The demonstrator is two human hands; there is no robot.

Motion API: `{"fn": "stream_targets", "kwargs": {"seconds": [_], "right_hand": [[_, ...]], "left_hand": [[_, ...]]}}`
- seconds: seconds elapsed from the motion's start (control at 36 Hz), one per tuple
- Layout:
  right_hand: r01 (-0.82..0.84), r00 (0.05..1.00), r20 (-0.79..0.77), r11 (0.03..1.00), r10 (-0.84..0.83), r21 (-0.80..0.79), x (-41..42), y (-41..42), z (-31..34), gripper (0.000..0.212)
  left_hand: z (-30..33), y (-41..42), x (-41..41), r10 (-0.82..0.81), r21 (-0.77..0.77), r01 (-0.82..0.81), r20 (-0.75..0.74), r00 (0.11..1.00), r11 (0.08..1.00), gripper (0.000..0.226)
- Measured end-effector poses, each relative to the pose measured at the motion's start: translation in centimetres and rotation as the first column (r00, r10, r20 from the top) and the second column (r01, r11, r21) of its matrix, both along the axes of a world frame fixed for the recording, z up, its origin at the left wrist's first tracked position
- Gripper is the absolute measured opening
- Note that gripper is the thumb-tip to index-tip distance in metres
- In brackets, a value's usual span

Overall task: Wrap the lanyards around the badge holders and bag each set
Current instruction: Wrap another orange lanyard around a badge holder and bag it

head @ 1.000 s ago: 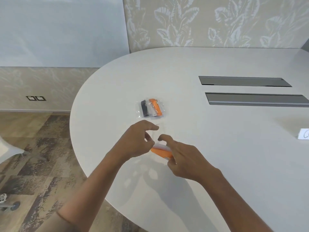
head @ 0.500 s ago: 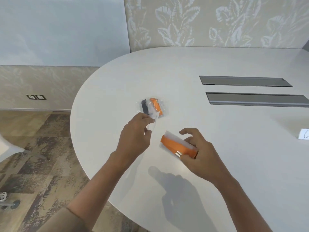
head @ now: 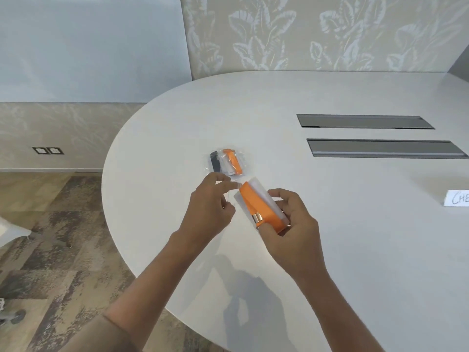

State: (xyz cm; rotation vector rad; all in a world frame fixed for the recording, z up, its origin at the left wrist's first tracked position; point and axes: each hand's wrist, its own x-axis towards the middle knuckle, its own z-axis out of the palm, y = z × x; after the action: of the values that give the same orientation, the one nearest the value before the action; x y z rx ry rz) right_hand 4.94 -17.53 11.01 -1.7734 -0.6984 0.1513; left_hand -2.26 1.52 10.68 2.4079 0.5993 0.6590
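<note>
Both hands have drawn closer together above the table (head: 330, 237). Her right hand (head: 291, 224) grips the orange-wrapped badge holder (head: 261, 208), now nearer the clear bag (head: 232, 193) pinched by her left hand (head: 209, 207). One bagged set (head: 225, 162) lies beyond.

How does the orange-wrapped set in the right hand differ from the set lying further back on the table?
The held set is off the table in the right hand; the bagged set lies flat on the table. The bagged set sits inside clear plastic and shows a dark piece beside its orange; the held set looks unbagged. Both show orange lanyard over a pale holder.
</note>
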Motion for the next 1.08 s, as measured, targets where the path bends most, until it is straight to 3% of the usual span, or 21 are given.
{"fn": "stream_targets", "kwargs": {"seconds": [0.17,0.44,0.64,0.83,1.08], "right_hand": [[0.044,0.996,0.081,0.999,-0.045,0.012,-1.8,0.8,-1.1,0.05],[0.093,0.964,0.261,0.977,-0.041,-0.191,-2.8,0.9,-0.7,0.054],[0.13,0.956,0.29,0.955,-0.049,-0.268,-3.0,0.7,-0.1,0.057],[0.064,0.962,0.271,0.941,0.03,-0.332,-3.1,0.5,0.0,0.064],[-0.002,0.952,0.276,0.908,0.13,-0.42,-2.9,0.2,0.6,0.075]], "left_hand": [[0.0,-0.6,0.0,0.022,0.002,-0.022,0.012,1.0,1.0,0.047],[0.2,-1.0,0.2,-0.009,0.011,0.009,-0.021,1.0,1.0,0.048],[0.0,-1.2,0.2,-0.044,-0.014,0.044,-0.076,0.996,0.999,0.05],[0.7,-1.7,0.0,-0.077,-0.032,0.073,-0.152,0.985,0.997,0.034],[1.4,-2.0,-0.3,-0.065,-0.014,0.063,-0.23,0.971,0.998,0.034]]}}
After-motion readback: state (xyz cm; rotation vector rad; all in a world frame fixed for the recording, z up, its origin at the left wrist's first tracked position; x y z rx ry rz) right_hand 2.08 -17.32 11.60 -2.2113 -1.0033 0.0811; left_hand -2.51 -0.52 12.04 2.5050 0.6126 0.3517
